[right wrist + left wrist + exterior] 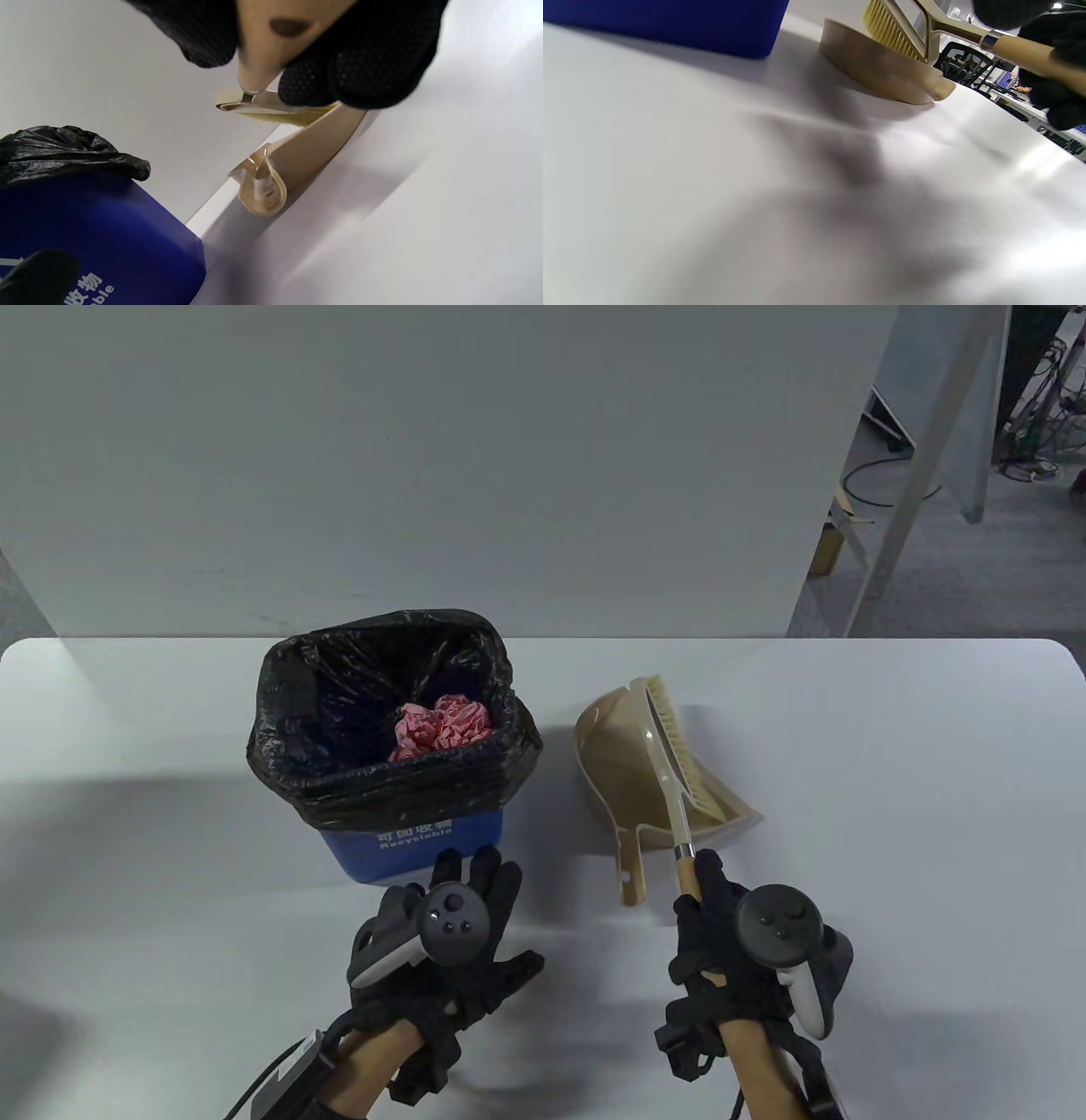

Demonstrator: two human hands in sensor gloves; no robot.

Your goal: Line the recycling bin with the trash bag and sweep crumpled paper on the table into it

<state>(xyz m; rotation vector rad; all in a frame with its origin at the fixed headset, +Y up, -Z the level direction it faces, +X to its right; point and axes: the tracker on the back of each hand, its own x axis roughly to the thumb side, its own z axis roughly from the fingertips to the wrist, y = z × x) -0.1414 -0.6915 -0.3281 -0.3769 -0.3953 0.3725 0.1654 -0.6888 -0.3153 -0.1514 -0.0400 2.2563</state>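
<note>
Crumpled paper (pixel 441 725) inside the lined bin (pixel 416 840) shows only from above.

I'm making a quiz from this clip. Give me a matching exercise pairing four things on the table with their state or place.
Things:
1. crumpled paper
2. trash bag
3. brush
4. left hand

States:
a. lines the blue recycling bin
b. lies over the dustpan, handle gripped by the right hand
c. open, holding nothing
d. inside the bin

Pairs: 1-d, 2-a, 3-b, 4-c
</note>
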